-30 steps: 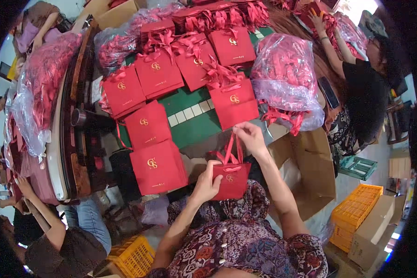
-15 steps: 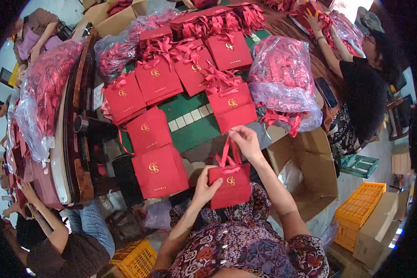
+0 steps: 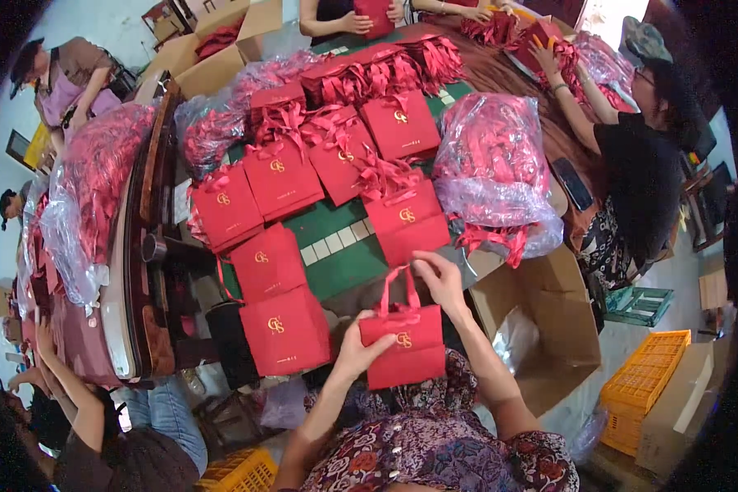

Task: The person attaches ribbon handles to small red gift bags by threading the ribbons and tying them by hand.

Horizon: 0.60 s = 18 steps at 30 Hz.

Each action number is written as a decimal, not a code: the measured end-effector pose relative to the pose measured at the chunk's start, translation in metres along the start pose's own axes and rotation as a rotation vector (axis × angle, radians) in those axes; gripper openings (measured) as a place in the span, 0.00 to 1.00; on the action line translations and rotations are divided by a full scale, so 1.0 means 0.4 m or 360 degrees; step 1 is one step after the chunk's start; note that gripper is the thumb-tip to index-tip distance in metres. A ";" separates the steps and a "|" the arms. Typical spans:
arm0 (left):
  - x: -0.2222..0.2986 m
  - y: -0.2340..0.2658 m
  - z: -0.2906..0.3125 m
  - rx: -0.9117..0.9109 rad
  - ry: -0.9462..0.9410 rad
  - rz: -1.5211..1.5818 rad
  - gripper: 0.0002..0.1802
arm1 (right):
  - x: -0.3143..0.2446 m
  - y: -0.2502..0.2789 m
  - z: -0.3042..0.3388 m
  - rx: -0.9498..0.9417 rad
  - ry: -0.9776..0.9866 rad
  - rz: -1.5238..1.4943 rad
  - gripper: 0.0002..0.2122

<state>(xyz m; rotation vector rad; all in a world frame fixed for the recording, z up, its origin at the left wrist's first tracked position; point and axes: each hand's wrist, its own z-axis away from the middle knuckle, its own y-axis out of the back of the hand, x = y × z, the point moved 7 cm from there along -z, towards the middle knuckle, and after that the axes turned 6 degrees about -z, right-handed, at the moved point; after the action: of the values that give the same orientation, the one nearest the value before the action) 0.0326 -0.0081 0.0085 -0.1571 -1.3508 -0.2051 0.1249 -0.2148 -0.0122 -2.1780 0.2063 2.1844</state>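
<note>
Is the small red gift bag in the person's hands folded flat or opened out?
Folded flat, as far as shows. The red gift bag looks like one flat panel; the left hand grips its side and the right hand lifts its ribbon handle.

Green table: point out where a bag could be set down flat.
One bare patch of green table shows, bordered by the white tile row and flat red bags. Farther up, overlapping bags and the plastic-wrapped bundle crowd everything.

Bright, even daylight fills the scene, with soft shadows. Glare shines on the clear plastic bags of ribbons (image 3: 500, 164) and blows out a window (image 3: 603, 10) at top. Fisheye bending and black vignette crowd the rim; details stay slightly soft.
</note>
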 end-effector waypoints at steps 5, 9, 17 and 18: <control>0.107 0.055 -0.127 0.0295 -0.0116 0.0056 0.19 | -0.051 0.111 0.054 0.0385 0.0532 0.0525 0.06; 0.209 0.076 -0.253 0.0508 -0.0479 -0.0035 0.19 | -0.047 0.101 0.081 0.0275 0.0644 0.0577 0.07; 0.137 0.042 -0.410 0.0553 -0.0363 -0.0022 0.18 | -0.025 0.086 0.096 0.0298 0.0799 0.0721 0.10; 0.122 0.036 -0.424 0.0553 -0.0352 -0.0027 0.18 | -0.021 0.093 0.097 0.0301 0.0798 0.0722 0.10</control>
<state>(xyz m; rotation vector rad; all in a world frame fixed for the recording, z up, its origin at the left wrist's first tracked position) 0.2071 -0.0358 0.0205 0.1274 -1.5864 0.0364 0.0816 -0.2460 -0.0017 -2.7167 0.9660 1.6273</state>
